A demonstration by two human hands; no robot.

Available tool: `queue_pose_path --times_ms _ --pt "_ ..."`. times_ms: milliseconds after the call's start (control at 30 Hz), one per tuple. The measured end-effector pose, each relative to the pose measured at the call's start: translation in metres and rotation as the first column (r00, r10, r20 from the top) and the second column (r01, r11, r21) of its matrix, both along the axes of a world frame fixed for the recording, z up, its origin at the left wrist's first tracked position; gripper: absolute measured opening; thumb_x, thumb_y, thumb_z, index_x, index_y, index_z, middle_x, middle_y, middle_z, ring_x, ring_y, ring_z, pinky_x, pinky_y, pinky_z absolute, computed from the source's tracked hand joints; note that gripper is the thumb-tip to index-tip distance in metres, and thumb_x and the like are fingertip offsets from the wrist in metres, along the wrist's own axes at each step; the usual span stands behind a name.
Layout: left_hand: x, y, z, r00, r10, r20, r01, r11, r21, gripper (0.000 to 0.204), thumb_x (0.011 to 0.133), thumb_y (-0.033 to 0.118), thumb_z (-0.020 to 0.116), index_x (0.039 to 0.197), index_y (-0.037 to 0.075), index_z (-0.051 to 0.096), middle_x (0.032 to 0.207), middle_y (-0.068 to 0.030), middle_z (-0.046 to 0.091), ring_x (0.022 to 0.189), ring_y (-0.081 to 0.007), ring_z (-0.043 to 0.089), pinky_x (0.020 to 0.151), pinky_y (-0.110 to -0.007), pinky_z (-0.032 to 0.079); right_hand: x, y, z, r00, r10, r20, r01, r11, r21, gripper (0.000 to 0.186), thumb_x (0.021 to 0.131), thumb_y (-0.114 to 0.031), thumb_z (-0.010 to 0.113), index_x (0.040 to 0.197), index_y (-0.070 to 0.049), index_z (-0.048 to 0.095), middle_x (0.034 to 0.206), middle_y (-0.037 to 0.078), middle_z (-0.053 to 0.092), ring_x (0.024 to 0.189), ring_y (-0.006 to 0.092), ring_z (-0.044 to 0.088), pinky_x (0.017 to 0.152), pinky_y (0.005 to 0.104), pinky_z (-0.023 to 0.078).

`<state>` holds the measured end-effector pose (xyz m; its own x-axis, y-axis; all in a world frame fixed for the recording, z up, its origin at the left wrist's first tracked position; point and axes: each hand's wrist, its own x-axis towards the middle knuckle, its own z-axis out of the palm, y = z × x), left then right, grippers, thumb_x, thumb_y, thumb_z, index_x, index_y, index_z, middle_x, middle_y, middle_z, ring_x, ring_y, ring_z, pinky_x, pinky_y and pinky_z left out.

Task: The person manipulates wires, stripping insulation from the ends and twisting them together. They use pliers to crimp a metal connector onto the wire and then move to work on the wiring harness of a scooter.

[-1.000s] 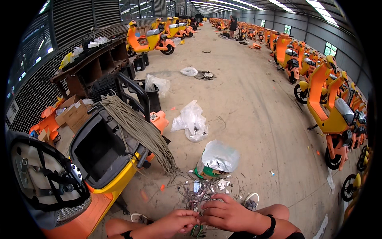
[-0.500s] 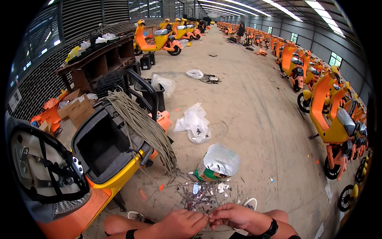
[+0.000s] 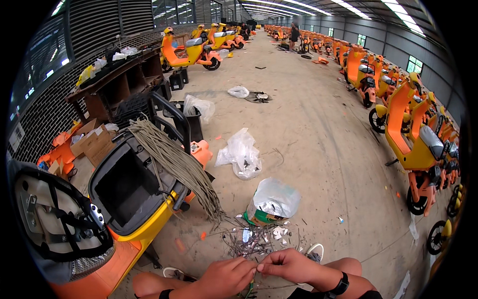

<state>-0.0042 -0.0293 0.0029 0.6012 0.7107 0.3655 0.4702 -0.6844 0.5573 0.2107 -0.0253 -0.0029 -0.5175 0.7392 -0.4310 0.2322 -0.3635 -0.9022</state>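
My left hand (image 3: 226,277) and my right hand (image 3: 289,266) meet low in the middle of the view, fingertips pinched together. Whatever sits between them is too small to make out. Thin wire-like strands (image 3: 250,288) show just below the fingers. On the floor beyond lies a scrap pile (image 3: 249,244) of dark wire bits, white pieces and a pale blue item. Behind it stands a green-sided container (image 3: 256,217) with a clear plastic bag (image 3: 276,197) over its top.
At my left a yellow and orange scooter (image 3: 149,230) has its seat (image 3: 55,209) tipped up, with a cable bundle (image 3: 174,162) draped over its storage bin. A plastic bag (image 3: 241,154) lies farther off. Scooters (image 3: 406,134) line the right side. A bench (image 3: 119,74) stands far left.
The view has shifted slightly. My hands stay pinched together, with the right hand's fingers now drawn closer to the left's, and the strands below show more plainly.
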Motion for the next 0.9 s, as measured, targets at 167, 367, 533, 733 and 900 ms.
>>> queue_pose_path --times_ms 167,367,533,733,900 --pt "0.000 -0.005 -0.002 0.995 0.096 0.020 -0.089 0.972 -0.219 0.011 0.082 0.010 0.065 0.091 0.005 0.062 0.075 -0.0065 0.059 0.058 -0.0173 0.059 0.051 -0.030 0.047 -0.005 -0.005 0.003 0.947 -0.095 0.307 -0.179 0.638 0.749 0.031 0.087 -0.030 0.067 0.110 -0.010 0.062 0.101 0.003 0.061 0.103 0.0196 0.057 0.091 0.0386 0.042" --pt "-0.013 0.000 -0.017 0.957 0.234 0.174 0.054 0.443 -0.895 0.012 0.090 0.011 0.059 0.096 0.001 0.062 0.078 0.0017 0.059 0.066 -0.0048 0.051 0.058 -0.022 0.042 -0.006 -0.004 0.015 0.887 -0.121 0.446 -0.431 0.126 0.893 0.028 0.080 -0.027 0.067 0.104 -0.014 0.060 0.104 0.000 0.057 0.115 0.0195 0.050 0.097 0.0480 0.034" --pt "-0.013 0.005 -0.011 0.937 0.290 0.196 0.141 0.199 -0.970 0.014 0.090 0.009 0.056 0.100 0.002 0.062 0.076 0.0034 0.055 0.064 -0.0046 0.046 0.056 -0.019 0.036 0.000 -0.001 0.011 0.884 -0.105 0.455 -0.453 0.043 0.890 0.019 0.079 -0.018 0.062 0.098 -0.012 0.062 0.101 0.000 0.058 0.113 0.0190 0.052 0.097 0.0464 0.035" --pt "-0.014 0.006 -0.010 0.891 0.377 0.253 0.305 -0.085 -0.949 0.014 0.090 0.007 0.054 0.100 0.002 0.061 0.072 0.0042 0.049 0.060 -0.0041 0.040 0.051 -0.019 0.029 -0.004 0.001 0.014 0.913 -0.089 0.397 -0.394 0.051 0.918 0.021 0.079 -0.016 0.061 0.099 -0.011 0.063 0.099 0.001 0.059 0.110 0.0185 0.053 0.096 0.0431 0.037" --pt "-0.013 -0.001 -0.018 0.889 0.382 0.254 0.271 0.010 -0.962 0.011 0.090 0.008 0.055 0.097 0.003 0.061 0.072 0.0049 0.050 0.059 -0.0038 0.041 0.051 -0.019 0.030 -0.002 0.004 0.012 0.906 -0.042 0.422 -0.418 0.084 0.905 0.019 0.079 -0.016 0.065 0.097 -0.010 0.064 0.095 0.001 0.060 0.103 0.0184 0.056 0.093 0.0380 0.040"
